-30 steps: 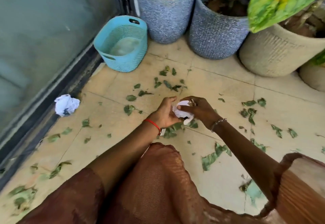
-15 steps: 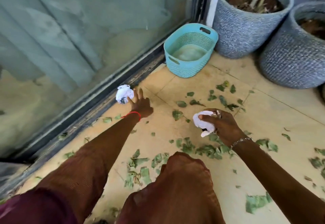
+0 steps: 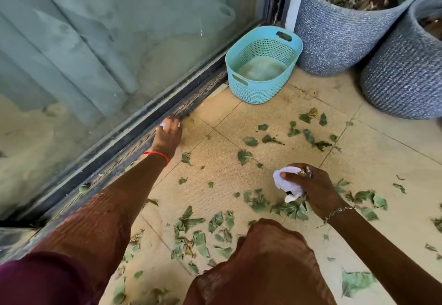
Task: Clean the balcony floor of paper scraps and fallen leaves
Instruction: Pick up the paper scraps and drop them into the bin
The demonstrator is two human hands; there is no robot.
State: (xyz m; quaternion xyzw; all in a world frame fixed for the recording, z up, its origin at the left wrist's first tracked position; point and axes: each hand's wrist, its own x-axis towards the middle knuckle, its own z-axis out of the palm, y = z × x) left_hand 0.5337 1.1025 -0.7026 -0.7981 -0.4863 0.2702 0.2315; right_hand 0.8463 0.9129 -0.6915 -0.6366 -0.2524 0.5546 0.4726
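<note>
Two hands at work: my left hand (image 3: 167,134) curls over a paper scrap (image 3: 163,126) at the door track (image 3: 196,106), my right hand (image 3: 313,189) clutches crumpled paper (image 3: 288,182) above scattered leaves (image 3: 258,203) on the floor (image 3: 382,156).

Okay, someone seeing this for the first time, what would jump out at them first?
Torn green leaves litter the tan floor tiles, thickest near the person's knees. The right hand grips crumpled white paper at centre right, while the left hand grasps a second paper scrap at the sliding-door track. A turquoise basket stands beside grey pots at the top.
</note>
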